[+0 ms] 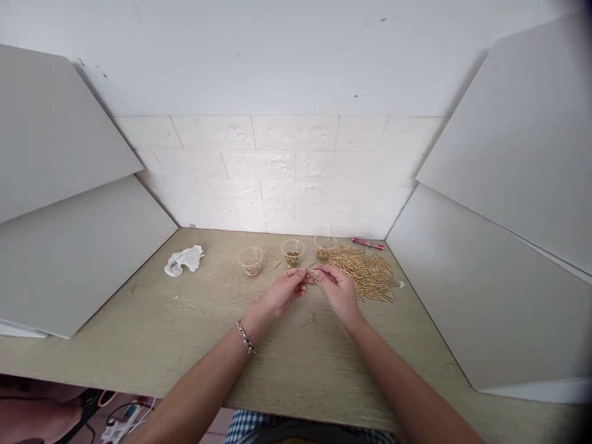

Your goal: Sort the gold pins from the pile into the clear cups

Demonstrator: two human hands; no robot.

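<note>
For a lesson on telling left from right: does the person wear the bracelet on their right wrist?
No: the bracelet sits on the wrist of the left hand, while the right hand has none on its wrist.

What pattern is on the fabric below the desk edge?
The blue-and-white checked fabric shows best in the head view, at the bottom edge.

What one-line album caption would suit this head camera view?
Left hand and right hand hold a golden stick above a desk, beside a pile of sticks and three clear cups.

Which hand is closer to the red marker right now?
Right. The right hand is in front of the red marker and a little to its left; the left hand is farther left of it.
</note>
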